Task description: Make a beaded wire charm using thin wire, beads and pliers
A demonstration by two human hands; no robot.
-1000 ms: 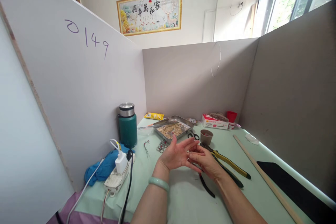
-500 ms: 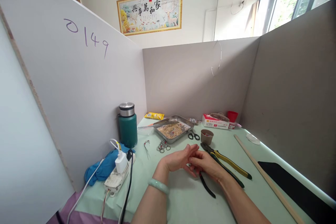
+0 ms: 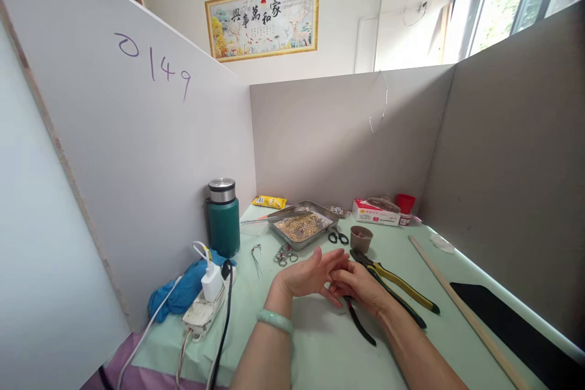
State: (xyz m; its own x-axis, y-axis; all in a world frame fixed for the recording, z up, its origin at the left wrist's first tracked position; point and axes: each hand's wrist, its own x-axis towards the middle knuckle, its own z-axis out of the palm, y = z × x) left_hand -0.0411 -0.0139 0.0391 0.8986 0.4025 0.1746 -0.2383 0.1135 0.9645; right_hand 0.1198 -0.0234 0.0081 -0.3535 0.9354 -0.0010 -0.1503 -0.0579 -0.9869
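Above the front middle of the table, my left hand (image 3: 308,277), with a pale green bangle (image 3: 275,320) on its wrist, has its fingers stretched out and its thumb raised. Against the left fingers rests my right hand (image 3: 357,286), its fingers bent together. Whatever the right fingertips pinch is too small or hidden to make out. A curved black handle (image 3: 361,324) shows below the right hand; its other end is covered. Large pliers (image 3: 388,283) with yellow and dark green handles lie just right of that hand.
Farther back stand a metal tray (image 3: 301,244) of gold beads, black-handled scissors (image 3: 338,236) and a brown cup (image 3: 361,239). Metal rings (image 3: 286,255) lie near the tray. At left are a green bottle (image 3: 223,225) and a power strip (image 3: 201,317); at right, a wooden stick (image 3: 457,298).
My left thumb has lifted away from the right hand, and the left fingers look straighter. The right hand stays nearly in place, fingers still bent. The things on the table have not moved.
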